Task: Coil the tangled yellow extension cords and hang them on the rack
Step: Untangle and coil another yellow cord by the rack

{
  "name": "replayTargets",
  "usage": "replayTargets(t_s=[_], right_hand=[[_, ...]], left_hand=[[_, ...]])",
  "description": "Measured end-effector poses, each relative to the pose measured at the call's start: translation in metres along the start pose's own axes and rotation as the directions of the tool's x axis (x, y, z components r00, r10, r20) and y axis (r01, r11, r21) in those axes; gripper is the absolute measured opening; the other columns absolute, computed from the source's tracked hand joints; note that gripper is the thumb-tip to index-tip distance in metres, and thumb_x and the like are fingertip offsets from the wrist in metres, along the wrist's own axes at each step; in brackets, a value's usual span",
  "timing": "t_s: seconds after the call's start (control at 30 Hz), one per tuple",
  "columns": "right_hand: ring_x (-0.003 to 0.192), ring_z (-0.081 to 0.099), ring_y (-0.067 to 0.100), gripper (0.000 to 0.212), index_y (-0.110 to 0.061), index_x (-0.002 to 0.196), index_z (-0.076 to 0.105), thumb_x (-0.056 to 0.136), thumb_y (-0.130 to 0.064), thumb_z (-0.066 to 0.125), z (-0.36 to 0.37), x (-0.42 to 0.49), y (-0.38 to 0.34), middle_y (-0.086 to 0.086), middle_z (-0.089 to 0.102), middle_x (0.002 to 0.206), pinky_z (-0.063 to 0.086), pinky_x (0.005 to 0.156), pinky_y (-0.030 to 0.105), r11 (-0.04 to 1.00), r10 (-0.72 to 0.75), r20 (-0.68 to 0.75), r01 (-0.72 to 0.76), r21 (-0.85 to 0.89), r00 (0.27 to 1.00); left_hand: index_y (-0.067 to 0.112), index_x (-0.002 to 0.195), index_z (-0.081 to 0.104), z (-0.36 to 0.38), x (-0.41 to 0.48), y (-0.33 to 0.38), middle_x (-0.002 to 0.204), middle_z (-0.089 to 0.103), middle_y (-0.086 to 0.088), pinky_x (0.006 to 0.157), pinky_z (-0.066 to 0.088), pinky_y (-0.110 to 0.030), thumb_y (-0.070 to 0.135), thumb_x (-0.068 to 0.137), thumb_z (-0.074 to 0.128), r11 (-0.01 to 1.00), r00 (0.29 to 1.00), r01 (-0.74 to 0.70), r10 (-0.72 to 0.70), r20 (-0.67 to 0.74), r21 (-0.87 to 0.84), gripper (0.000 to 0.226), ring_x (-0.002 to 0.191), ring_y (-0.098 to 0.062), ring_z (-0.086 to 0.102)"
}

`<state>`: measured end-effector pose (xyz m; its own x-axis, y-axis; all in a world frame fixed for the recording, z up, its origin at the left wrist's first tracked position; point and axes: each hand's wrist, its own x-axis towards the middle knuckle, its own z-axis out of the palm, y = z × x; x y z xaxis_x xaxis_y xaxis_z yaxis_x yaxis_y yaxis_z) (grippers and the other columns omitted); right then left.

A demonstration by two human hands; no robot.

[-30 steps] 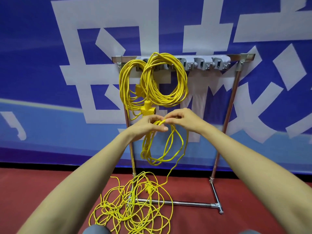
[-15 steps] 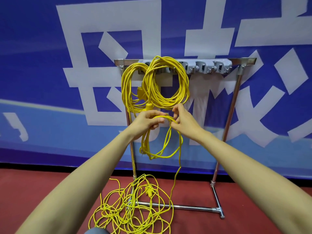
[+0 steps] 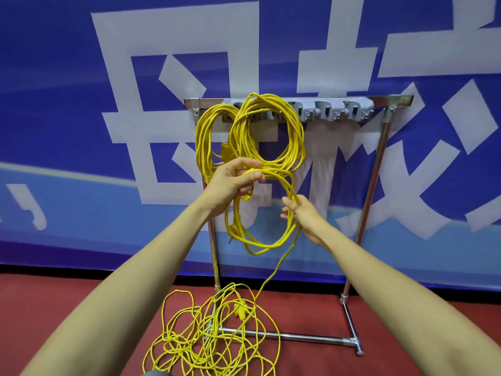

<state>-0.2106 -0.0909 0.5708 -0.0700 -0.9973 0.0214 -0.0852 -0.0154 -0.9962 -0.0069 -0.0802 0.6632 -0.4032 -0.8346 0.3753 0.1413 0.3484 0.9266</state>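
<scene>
My left hand grips the top of a partly wound yellow coil that hangs below it in front of the rack. My right hand is lower and to the right, its fingers loosely round the coil's right side where the cord runs down to a tangled yellow pile on the floor. Two finished yellow coils hang on the left hooks of the metal rack.
Several grey hooks on the rack's top bar are free to the right. The rack's foot bar lies on the red floor, partly under the pile. A blue banner with white characters stands behind.
My right hand has dropped from beside the left hand down along the cord to the coil's right side. The left hand has stayed at the top, holding the loops.
</scene>
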Motion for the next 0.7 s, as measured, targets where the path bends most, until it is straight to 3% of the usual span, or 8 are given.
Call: replayTargets(t_s=[0.1, 0.2, 0.33, 0.4, 0.53, 0.6, 0.7], right_hand=[[0.064, 0.061, 0.018, 0.012, -0.015, 0.088, 0.049, 0.098, -0.023, 0.049, -0.007, -0.002, 0.003, 0.006, 0.054, 0.072, 0.049, 0.067, 0.031, 0.998, 0.015, 0.105, -0.021, 0.055, 0.994], [0.051, 0.055, 0.013, 0.012, -0.014, 0.086, 0.051, 0.097, -0.017, 0.050, -0.015, -0.006, 0.002, 0.006, 0.053, 0.067, 0.052, 0.063, 0.032, 1.000, -0.008, 0.188, 0.005, 0.011, 0.982], [0.055, 0.060, 0.017, 0.017, -0.015, 0.092, 0.062, 0.094, -0.031, 0.056, -0.025, -0.006, 0.009, 0.003, 0.060, 0.070, 0.055, 0.057, 0.030, 0.951, 0.024, 0.197, 0.039, -0.306, 0.980], [0.053, 0.059, 0.022, 0.026, -0.015, 0.082, 0.062, 0.088, -0.040, 0.062, -0.032, -0.006, 0.015, 0.003, 0.058, 0.062, 0.054, 0.058, 0.032, 0.924, 0.037, 0.213, 0.048, -0.380, 0.976], [0.063, 0.058, 0.011, 0.028, -0.009, 0.070, 0.060, 0.090, -0.029, 0.063, -0.047, -0.011, 0.030, 0.003, 0.059, 0.063, 0.047, 0.066, 0.022, 0.869, -0.014, 0.276, 0.148, -0.471, 0.961], [0.065, 0.054, 0.015, 0.024, -0.010, 0.074, 0.063, 0.094, -0.023, 0.057, -0.048, -0.011, 0.030, 0.005, 0.056, 0.066, 0.047, 0.068, 0.025, 0.924, -0.051, 0.216, 0.129, -0.360, 0.975], [0.056, 0.044, 0.015, 0.019, -0.011, 0.087, 0.066, 0.097, -0.019, 0.052, -0.049, -0.001, 0.020, 0.004, 0.043, 0.063, 0.045, 0.051, 0.020, 0.961, -0.145, -0.013, 0.137, -0.240, 0.989]], left_hand=[[0.011, 0.110, 0.063, -0.013, 0.002, -0.007, 0.078, 0.069, -0.006, 0.047, 0.034, -0.016, 0.011, 0.090, 0.065, 0.998, 0.995, 0.032, -0.027, -0.098, 0.049, 0.019, 0.048, -0.007, 0.037], [0.013, 0.102, 0.067, -0.030, 0.000, -0.019, 0.075, 0.067, -0.003, 0.048, 0.034, -0.014, 0.014, 0.091, 0.064, 0.994, 0.981, 0.105, -0.097, -0.168, 0.040, 0.011, 0.050, -0.006, 0.039], [0.007, 0.102, 0.068, -0.036, -0.004, -0.031, 0.076, 0.068, -0.006, 0.046, 0.035, -0.013, 0.015, 0.094, 0.061, 0.986, 0.975, 0.152, -0.138, -0.175, 0.067, 0.013, 0.049, -0.005, 0.041], [0.005, 0.102, 0.068, -0.038, -0.004, -0.031, 0.076, 0.068, -0.007, 0.046, 0.034, -0.013, 0.015, 0.094, 0.062, 0.985, 0.973, 0.149, -0.131, -0.192, 0.085, 0.015, 0.049, -0.006, 0.041], [0.009, 0.098, 0.071, -0.048, -0.004, -0.033, 0.079, 0.069, -0.008, 0.048, 0.035, -0.013, 0.017, 0.092, 0.065, 0.985, 0.959, 0.154, -0.130, -0.250, 0.079, 0.012, 0.057, -0.010, 0.044], [0.011, 0.095, 0.071, -0.049, -0.003, -0.034, 0.078, 0.070, -0.006, 0.050, 0.037, -0.015, 0.018, 0.091, 0.066, 0.980, 0.953, 0.182, -0.156, -0.258, 0.079, 0.009, 0.063, -0.012, 0.048], [0.011, 0.086, 0.065, -0.049, -0.003, -0.032, 0.077, 0.070, -0.007, 0.052, 0.042, -0.018, 0.012, 0.093, 0.062, 0.948, 0.936, 0.308, -0.286, -0.203, 0.083, 0.007, 0.063, -0.014, 0.052]])
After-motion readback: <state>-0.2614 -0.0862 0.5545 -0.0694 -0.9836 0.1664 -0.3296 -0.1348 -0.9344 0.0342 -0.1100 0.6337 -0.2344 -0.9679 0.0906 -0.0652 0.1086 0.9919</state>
